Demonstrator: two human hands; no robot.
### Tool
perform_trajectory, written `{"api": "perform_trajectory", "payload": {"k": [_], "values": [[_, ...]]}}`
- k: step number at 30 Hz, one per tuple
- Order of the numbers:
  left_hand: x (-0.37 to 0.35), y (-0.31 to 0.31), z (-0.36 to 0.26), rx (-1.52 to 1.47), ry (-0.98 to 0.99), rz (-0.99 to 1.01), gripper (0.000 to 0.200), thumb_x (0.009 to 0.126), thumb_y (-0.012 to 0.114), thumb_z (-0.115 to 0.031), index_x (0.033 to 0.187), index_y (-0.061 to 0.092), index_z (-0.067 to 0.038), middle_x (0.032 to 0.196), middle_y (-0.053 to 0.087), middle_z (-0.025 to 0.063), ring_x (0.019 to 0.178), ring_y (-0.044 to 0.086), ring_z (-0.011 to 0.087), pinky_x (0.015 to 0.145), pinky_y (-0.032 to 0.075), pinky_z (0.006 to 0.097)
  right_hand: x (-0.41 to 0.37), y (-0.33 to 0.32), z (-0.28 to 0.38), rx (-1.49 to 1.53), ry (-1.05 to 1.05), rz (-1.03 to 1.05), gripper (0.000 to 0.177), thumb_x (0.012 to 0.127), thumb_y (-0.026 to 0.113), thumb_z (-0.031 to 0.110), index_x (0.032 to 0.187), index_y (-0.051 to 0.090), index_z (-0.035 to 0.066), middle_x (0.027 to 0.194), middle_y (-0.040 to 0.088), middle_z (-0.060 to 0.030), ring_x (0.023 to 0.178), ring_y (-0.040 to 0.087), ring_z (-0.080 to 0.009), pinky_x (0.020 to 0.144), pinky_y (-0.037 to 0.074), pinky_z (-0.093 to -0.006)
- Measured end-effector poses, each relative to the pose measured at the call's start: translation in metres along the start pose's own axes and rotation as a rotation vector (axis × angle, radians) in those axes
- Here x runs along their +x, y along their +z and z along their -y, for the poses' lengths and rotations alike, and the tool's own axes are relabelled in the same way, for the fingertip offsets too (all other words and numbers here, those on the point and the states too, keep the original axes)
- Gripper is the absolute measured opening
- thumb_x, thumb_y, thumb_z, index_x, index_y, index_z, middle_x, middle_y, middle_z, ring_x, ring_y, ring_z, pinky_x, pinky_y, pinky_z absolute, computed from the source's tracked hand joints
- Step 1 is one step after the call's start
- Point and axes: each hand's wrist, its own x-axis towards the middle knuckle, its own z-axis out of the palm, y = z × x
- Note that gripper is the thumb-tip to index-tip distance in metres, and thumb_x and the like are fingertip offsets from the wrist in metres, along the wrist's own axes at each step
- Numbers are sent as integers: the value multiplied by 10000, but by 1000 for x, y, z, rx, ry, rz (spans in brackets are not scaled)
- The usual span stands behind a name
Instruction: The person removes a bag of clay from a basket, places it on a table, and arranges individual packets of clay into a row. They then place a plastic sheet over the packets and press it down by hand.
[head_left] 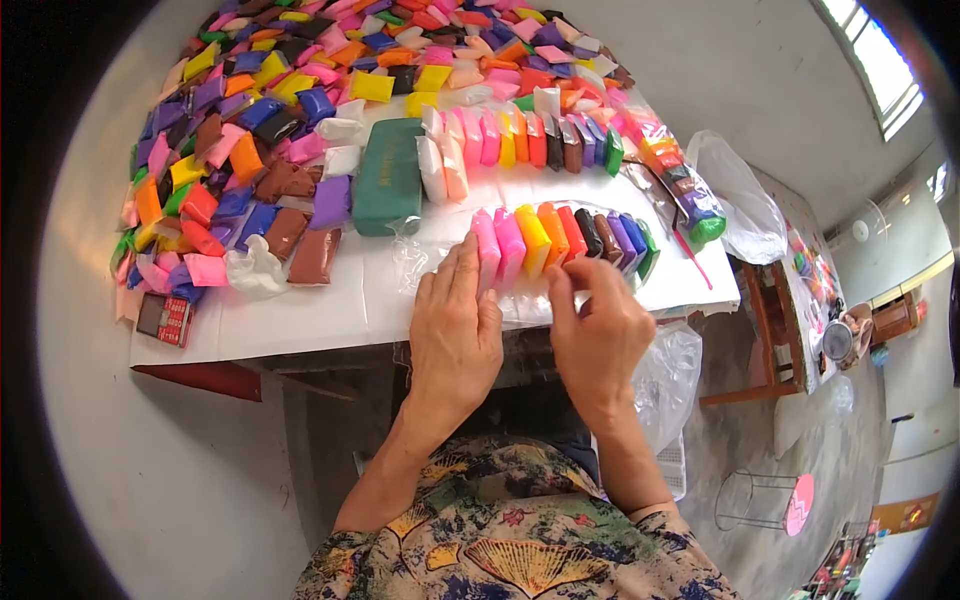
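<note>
A row of small plastic-wrapped coloured packets stands on edge near the front of the white-covered table [300,335]. It runs from pink packets [487,245] through a yellow packet [533,240], orange and red to a green packet [650,252]. My left hand [455,325] has its fingers stretched out along the left end of the row, against the pink packet. At the row's front, near the orange and red packets, my right hand [603,325] is closed with curled fingers; anything in its pinch is hidden. Clear plastic film [410,262] lies around and under the row.
A second packet row [520,140] stands behind, beside a green case [388,180]. Loose packets [240,150] pile across the back and left. Filled clear bag [690,190], glasses [665,195] and crumpled plastic [740,200] lie right; a red-keyed device [165,318] lies front left.
</note>
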Motion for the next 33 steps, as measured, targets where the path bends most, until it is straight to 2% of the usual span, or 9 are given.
{"api": "perform_trajectory", "payload": {"k": [2,3,6,12,15,21,26,30,33], "values": [[-1,1,-1,1,-4,-4,548,883,514,-35,1411,420,80,1317,542,272,1099,540,424,980,429,469,21,-10,8,35,-16,20,99,845,741,114,858,675,41,751,674,-69,558,623,-192,521,471,-305],[-1,1,-1,-6,0,-6,556,877,516,-30,1411,413,84,1317,542,273,1083,541,426,966,432,473,33,-10,11,90,4,88,164,874,706,223,877,642,72,830,677,-96,636,657,-287,572,495,-388],[-1,3,-1,-11,24,-30,577,860,522,-15,1412,395,91,1315,542,274,1038,543,431,927,439,484,72,17,20,17,-174,57,293,848,744,297,800,684,14,720,679,-118,582,635,-275,564,489,-402],[-1,1,-9,-50,-86,-19,512,811,549,46,1313,446,70,1184,570,256,987,540,439,888,441,504,124,77,62,-100,-114,563,558,811,708,538,754,689,-17,723,681,-183,738,678,-347,626,501,-470],[-2,3,-5,-76,-62,-39,425,865,512,42,1288,473,17,1177,560,250,1047,521,435,929,419,499,124,103,50,-115,-208,525,510,782,734,497,780,701,-11,753,688,-206,785,687,-359,648,512,-478],[-6,3,-6,-43,-7,-105,527,858,489,71,1380,419,47,1228,520,262,1114,505,423,996,406,482,129,113,44,-213,-151,515,388,696,752,362,811,710,-6,814,706,-200,824,696,-366,699,537,-462],[-6,-3,-6,-137,-40,-33,641,820,477,110,1441,320,110,1192,530,293,1074,515,444,961,424,491,129,111,41,-211,-160,518,376,665,752,363,756,706,1,793,706,-190,822,700,-355,721,536,-447],[-6,-15,-13,-186,-121,53,663,816,463,112,1454,283,124,1202,534,327,1076,524,463,942,434,507,129,72,54,-169,-7,462,385,660,744,374,712,697,-4,775,704,-177,775,691,-349,722,530,-446],[-8,-14,-8,-251,-60,17,674,818,440,119,1468,261,112,1202,546,341,1062,550,476,925,447,515,113,20,57,79,60,283,344,710,760,287,806,699,-38,756,700,-152,723,683,-247,667,531,-363]]}}
